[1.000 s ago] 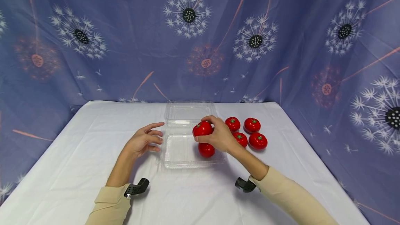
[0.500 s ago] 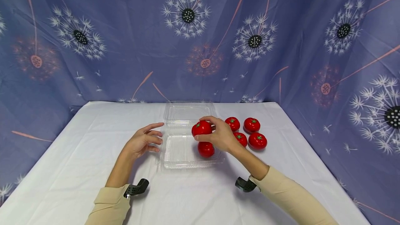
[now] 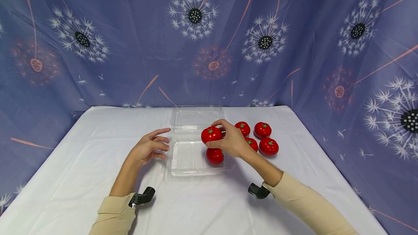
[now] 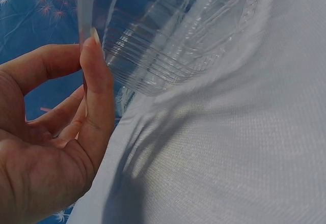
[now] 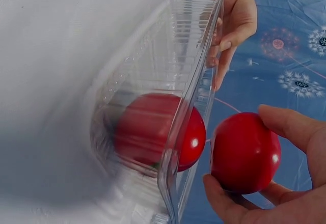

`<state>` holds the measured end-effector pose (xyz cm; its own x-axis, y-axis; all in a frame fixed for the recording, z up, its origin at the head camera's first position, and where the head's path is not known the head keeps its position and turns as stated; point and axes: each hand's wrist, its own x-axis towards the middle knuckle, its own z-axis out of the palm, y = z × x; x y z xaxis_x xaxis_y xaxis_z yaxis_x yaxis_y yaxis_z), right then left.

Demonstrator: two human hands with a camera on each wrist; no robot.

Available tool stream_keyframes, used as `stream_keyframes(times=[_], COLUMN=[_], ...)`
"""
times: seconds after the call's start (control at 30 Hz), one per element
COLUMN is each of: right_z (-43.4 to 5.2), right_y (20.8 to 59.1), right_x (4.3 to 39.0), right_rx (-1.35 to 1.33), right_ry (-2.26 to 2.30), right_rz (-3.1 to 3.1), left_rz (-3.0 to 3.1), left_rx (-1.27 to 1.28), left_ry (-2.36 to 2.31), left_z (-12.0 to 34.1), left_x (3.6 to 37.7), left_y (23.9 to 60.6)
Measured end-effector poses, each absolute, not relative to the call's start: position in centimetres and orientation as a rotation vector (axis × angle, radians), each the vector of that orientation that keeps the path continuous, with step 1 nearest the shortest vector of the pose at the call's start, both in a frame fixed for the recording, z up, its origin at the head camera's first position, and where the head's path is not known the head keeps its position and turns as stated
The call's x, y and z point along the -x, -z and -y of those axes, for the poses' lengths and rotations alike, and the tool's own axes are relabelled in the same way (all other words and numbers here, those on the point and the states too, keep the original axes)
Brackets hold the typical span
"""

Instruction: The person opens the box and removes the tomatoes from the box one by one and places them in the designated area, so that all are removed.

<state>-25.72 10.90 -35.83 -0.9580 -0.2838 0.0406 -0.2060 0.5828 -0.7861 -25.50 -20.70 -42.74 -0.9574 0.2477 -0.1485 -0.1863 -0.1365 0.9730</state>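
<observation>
A white-clothed counter point(image 3: 81, 177) stands before a blue dandelion-print backdrop point(image 3: 98, 46). At its centre lies a clear clamshell container point(image 3: 187, 157), its lid point(image 3: 196, 116) folded flat toward 12 o'clock. One tomato in the tray point(image 3: 214, 156) sits at the tray's 3 o'clock side.

The right hand point(image 3: 230, 141) holds a second tomato, the held tomato point(image 3: 211, 134), above the tray's far right corner, thumb beneath and fingers point(image 5: 290, 124) curled over the top, so the grasp is closed around it. In the right wrist view it hangs just outside the tray's clear wall, near the tomato already inside but apart from it.

The left hand point(image 3: 148, 147) rests at the tray's 9 o'clock edge with its fingers point(image 4: 97, 81) relaxed and straight, holding nothing; a fingertip lies beside the ribbed plastic rim, though contact cannot be confirmed.

Four loose tomatoes point(image 3: 261, 137) cluster at 3 o'clock of the container.

As a judgement, the thin tray could skid or tip if the held tomato catches its rim, since the left hand only flanks it. Dropped against the first tomato, the round fruit could roll out over the shallow wall.
</observation>
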Motion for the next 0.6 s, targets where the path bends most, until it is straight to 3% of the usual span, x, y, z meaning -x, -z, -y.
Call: stream_keyframes(times=[0.6], right_z=[-12.5], right_y=[35.0], right_x=[25.8], right_rx=[0.636], right_ry=[1.237], right_rz=[-2.756], left_rz=[-1.836], left_rx=[-0.081], left_ry=[-2.173], left_z=[20.8], left_x=[25.5], left_y=[42.6])
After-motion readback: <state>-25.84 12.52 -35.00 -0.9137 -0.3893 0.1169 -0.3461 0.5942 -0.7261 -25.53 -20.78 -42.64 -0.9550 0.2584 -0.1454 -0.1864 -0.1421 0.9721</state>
